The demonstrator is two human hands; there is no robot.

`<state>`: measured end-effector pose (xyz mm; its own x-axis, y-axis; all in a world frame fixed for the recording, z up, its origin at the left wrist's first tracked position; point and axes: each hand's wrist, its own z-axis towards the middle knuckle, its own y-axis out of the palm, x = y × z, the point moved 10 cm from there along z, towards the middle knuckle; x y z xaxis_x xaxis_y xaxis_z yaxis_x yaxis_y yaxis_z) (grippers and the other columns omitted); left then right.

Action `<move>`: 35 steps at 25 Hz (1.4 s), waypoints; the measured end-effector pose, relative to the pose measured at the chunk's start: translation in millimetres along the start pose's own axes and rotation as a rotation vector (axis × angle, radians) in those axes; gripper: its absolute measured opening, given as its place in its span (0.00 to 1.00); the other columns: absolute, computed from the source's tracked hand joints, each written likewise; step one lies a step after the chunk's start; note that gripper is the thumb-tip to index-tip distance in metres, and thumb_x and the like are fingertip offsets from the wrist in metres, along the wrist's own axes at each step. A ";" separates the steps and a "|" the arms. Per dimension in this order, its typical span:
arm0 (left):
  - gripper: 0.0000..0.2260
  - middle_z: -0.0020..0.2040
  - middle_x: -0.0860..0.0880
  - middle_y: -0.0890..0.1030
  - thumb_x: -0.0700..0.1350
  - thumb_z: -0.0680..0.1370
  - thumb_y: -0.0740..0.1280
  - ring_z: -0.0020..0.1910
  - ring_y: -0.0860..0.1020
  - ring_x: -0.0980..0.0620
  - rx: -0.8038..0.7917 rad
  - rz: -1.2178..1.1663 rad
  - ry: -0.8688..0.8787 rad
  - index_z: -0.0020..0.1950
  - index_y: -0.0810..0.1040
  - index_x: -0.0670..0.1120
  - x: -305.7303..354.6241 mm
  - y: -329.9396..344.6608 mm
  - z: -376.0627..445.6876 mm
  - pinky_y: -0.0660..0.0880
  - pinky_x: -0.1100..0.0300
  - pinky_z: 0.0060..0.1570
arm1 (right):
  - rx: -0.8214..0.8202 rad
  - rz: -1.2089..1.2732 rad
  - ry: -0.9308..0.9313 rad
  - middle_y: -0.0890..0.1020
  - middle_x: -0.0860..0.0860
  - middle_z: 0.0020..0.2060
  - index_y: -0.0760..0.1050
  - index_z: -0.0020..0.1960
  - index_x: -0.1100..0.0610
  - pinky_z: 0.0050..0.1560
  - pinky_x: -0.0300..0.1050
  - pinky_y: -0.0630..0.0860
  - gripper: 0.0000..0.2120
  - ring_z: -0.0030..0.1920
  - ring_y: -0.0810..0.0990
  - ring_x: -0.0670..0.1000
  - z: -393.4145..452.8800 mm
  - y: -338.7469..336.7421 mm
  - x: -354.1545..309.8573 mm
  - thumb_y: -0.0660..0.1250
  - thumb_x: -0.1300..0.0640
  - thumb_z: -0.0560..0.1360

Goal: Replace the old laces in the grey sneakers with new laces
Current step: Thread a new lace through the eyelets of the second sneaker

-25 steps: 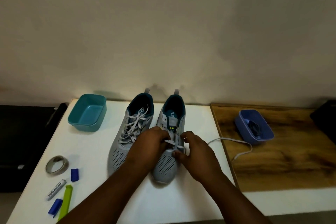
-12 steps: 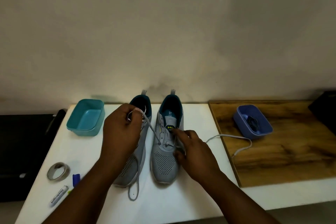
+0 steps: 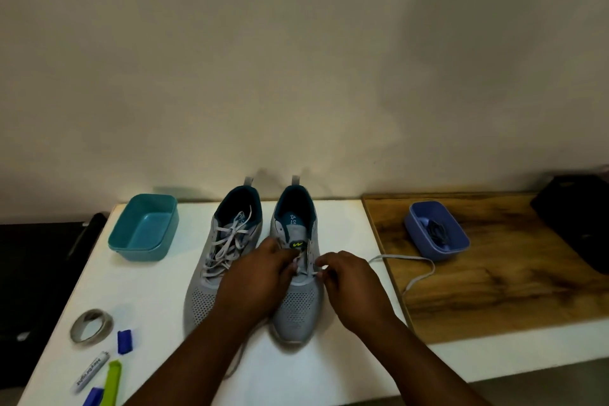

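Observation:
Two grey sneakers with teal linings stand side by side on the white table. The left sneaker [image 3: 217, 260] is loosely laced with a pale lace. Over the lower eyelets of the right sneaker [image 3: 298, 303], my left hand [image 3: 260, 277] and my right hand [image 3: 346, 277] both pinch a pale lace [image 3: 408, 259]. Its loose end trails right onto the wooden board. Which eyelets hold the lace is hidden by my fingers.
An empty teal tub [image 3: 145, 231] sits at the back left. A blue tub [image 3: 436, 236] holding dark laces stands on the wooden board [image 3: 510, 280]. A tape roll [image 3: 91, 326], marker [image 3: 90, 371], blue caps [image 3: 124, 340] and a green strip [image 3: 110, 386] lie front left.
My left hand came back down from above the left sneaker, where it had pulled the lace up, and rejoined my right hand at the right sneaker's eyelets.

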<state>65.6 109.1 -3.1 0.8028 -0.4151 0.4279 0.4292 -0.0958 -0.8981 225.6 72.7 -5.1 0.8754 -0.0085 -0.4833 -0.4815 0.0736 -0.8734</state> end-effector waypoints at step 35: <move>0.11 0.47 0.44 0.84 0.41 0.85 0.58 0.39 0.82 0.52 0.020 -1.388 -0.341 0.58 0.80 0.41 144.4 -287.3 -18.3 0.81 0.60 0.39 | -0.083 0.832 0.154 0.85 0.51 0.43 0.85 0.54 0.57 0.48 0.46 0.80 0.08 0.40 0.80 0.50 -7.7 -296.6 -140.7 0.67 0.60 0.82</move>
<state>50.6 60.1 314.9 -0.2080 0.2368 0.9490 0.9389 -0.2238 0.2616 244.9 44.4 321.5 0.2217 -0.1204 -0.9677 -0.9727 0.0424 -0.2281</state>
